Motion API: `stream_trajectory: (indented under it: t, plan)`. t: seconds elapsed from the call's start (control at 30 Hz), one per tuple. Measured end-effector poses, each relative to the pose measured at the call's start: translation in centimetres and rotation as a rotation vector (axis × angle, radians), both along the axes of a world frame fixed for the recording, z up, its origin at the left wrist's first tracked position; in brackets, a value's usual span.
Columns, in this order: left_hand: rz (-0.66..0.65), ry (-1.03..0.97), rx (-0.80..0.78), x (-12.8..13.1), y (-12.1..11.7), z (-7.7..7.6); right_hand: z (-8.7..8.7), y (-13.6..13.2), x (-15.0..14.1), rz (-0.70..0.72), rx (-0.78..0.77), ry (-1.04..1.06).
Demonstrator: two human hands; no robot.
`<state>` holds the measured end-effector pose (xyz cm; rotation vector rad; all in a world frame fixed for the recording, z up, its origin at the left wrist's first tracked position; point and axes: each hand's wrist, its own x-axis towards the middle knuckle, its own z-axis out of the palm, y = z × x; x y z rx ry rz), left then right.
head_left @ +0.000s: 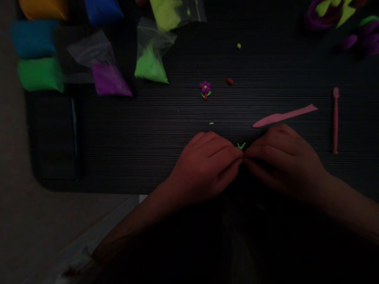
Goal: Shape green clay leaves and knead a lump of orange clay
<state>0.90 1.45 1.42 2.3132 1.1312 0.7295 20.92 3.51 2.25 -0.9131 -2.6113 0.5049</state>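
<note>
My left hand (211, 163) and my right hand (281, 159) meet fingertip to fingertip near the table's front edge, both closed in a pinch. A small green clay piece with thin leaf-like prongs (241, 146) sticks up between them; its lower part is hidden by the fingers. Beyond my left hand lies a short green clay bit (211, 123). Farther up is a tiny clay flower (205, 87) with purple petals, a yellow centre, a red stem and green leaves. A red clay lump (229, 81) rests to its right. Just past my right hand is a pink modelling knife (282, 116).
A second pink tool (335, 120) lies at the right. Bags of coloured clay, including purple (109, 79) and green (151, 65), crowd the upper left. A dark phone-like slab (56, 138) is at the left edge. Purple and yellow clay shapes (321, 15) stand at the upper right.
</note>
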Motion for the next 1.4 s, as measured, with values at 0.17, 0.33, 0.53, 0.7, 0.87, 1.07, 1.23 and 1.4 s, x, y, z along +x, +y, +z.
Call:
stream_trajectory:
  t: [0.17,0.33,0.53,0.7,0.87,1.07,1.23,1.4]
  plan:
    - [0.008,-0.003,-0.005,0.08,-0.03,0.05,-0.04,-0.02,-0.02,-0.001,-0.005,0.002]
    - [0.006,0.007,-0.006,0.02,0.00,0.02,-0.11,-0.06,0.03,-0.004,0.000,0.013]
    - [0.011,-0.007,0.003,0.02,0.00,-0.03,0.01,-0.09,-0.02,-0.008,0.001,0.025]
    - [0.022,-0.011,0.004,0.08,-0.04,-0.01,-0.07,-0.15,-0.01,-0.009,0.007,0.043]
    - [0.016,-0.006,-0.006,0.04,-0.05,-0.04,-0.11,-0.17,0.05,-0.012,0.006,0.033]
    - [0.009,-0.010,0.004,0.00,-0.01,-0.07,-0.01,-0.11,0.01,-0.003,0.004,0.023]
    - [0.002,-0.005,0.001,-0.01,0.03,-0.03,0.04,-0.09,-0.01,-0.003,0.001,0.023]
    - [0.005,0.004,-0.003,0.03,-0.01,0.02,-0.05,-0.06,0.01,-0.001,0.000,0.027]
